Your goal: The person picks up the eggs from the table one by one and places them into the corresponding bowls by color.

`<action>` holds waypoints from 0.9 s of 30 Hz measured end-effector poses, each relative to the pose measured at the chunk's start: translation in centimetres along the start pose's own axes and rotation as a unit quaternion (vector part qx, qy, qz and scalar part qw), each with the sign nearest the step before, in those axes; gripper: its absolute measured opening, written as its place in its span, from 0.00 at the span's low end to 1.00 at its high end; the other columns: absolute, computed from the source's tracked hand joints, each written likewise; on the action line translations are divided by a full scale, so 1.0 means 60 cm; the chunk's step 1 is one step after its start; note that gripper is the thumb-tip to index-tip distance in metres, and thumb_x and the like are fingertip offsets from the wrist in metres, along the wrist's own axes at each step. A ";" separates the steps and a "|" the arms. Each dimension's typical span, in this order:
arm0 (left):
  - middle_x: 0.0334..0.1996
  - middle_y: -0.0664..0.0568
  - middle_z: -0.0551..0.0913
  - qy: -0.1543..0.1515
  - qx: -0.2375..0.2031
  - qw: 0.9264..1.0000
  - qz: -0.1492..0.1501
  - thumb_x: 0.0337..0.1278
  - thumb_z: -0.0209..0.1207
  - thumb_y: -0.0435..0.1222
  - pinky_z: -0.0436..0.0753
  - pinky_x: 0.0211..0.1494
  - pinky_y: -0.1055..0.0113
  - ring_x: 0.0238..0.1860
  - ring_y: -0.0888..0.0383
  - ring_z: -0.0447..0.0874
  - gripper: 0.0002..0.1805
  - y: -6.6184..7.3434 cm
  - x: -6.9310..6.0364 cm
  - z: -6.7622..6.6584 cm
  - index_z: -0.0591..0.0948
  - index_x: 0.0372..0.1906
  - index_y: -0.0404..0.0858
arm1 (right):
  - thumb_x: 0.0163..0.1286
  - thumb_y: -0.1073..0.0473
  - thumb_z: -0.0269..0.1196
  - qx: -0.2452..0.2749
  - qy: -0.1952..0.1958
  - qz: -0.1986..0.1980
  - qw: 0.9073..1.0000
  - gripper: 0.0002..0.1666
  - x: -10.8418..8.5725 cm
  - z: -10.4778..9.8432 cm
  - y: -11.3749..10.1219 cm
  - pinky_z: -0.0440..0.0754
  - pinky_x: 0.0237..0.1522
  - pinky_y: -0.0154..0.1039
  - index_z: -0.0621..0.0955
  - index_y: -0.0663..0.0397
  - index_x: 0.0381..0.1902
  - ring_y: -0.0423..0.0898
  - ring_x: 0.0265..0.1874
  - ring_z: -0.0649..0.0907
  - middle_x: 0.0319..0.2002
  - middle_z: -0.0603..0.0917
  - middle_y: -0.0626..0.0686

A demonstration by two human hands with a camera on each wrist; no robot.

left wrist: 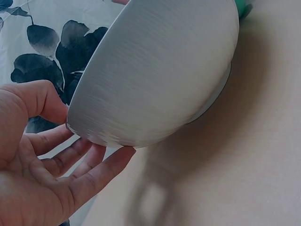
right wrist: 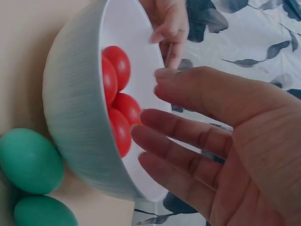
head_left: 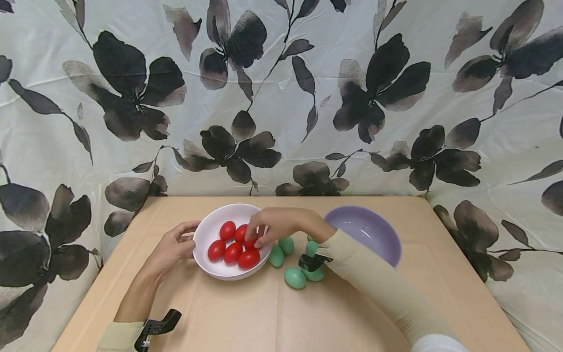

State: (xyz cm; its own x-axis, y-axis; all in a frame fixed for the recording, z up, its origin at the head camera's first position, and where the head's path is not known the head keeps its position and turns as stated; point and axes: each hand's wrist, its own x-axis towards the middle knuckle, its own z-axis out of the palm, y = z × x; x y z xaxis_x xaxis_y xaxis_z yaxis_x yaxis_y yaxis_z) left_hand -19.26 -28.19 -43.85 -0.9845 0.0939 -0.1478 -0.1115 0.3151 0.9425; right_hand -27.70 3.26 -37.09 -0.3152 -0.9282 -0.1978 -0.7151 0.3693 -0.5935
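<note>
A white bowl point(head_left: 228, 277) with several red eggs point(head_left: 248, 259) in it stands at the left of the table. My left hand point(head_left: 171, 252) holds its left rim; in the left wrist view that hand point(left wrist: 51, 160) has its thumb at the rim and fingertips against the outside of the bowl point(left wrist: 155, 75). Over the bowl's right side is my right hand point(head_left: 274, 225). The right wrist view shows this hand point(right wrist: 225, 136) with fingers apart and nothing between them, beside the red eggs point(right wrist: 117, 68); some eggs are hidden by the bowl wall point(right wrist: 75, 103).
Several green eggs point(head_left: 294, 277) lie on the table right of the white bowl, some partly under my right forearm. Behind that forearm stands a purple bowl point(head_left: 374, 234), its inside partly covered by the sleeve. A flowered cloth point(head_left: 308, 98) hangs along the table's back edge.
</note>
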 end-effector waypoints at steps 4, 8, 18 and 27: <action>0.71 0.30 0.67 0.001 0.001 1.000 0.003 0.63 0.51 0.25 0.88 0.46 0.59 0.61 0.38 0.78 0.33 0.001 0.002 0.001 0.64 0.74 0.33 | 0.70 0.59 0.65 0.004 0.039 0.010 0.999 0.18 -0.022 -0.008 -0.005 0.82 0.50 0.29 0.85 0.52 0.57 0.41 0.47 0.83 0.54 0.85 0.53; 0.70 0.30 0.68 0.000 0.000 1.000 0.006 0.62 0.51 0.25 0.88 0.44 0.62 0.59 0.41 0.80 0.33 0.002 0.004 0.001 0.65 0.74 0.32 | 0.71 0.59 0.64 0.013 0.080 0.034 0.996 0.19 -0.047 -0.017 -0.012 0.82 0.51 0.30 0.84 0.51 0.59 0.42 0.49 0.83 0.54 0.85 0.53; 0.71 0.33 0.68 0.000 0.030 0.999 0.014 0.68 0.55 0.31 0.85 0.49 0.68 0.66 0.36 0.73 0.31 0.023 0.013 -0.004 0.65 0.74 0.34 | 0.73 0.57 0.63 0.023 0.152 0.068 0.986 0.20 -0.120 -0.029 -0.001 0.83 0.54 0.36 0.81 0.49 0.62 0.44 0.50 0.85 0.55 0.84 0.50; 0.72 0.36 0.68 0.012 0.084 0.995 0.057 0.68 0.58 0.32 0.79 0.64 0.60 0.71 0.36 0.67 0.30 0.057 0.025 -0.010 0.67 0.73 0.33 | 0.73 0.57 0.64 0.036 0.195 0.115 0.973 0.23 -0.188 -0.028 0.002 0.82 0.57 0.43 0.79 0.53 0.64 0.47 0.51 0.85 0.51 0.85 0.52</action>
State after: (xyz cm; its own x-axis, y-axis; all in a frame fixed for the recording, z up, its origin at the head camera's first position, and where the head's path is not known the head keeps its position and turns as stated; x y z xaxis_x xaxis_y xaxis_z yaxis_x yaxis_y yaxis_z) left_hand -21.20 -27.57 -40.68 -0.9927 0.1162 -0.0332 0.0237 0.4569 0.8892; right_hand -25.32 13.84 -33.62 -0.6847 -0.7283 -0.0280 -0.5568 0.5475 -0.6247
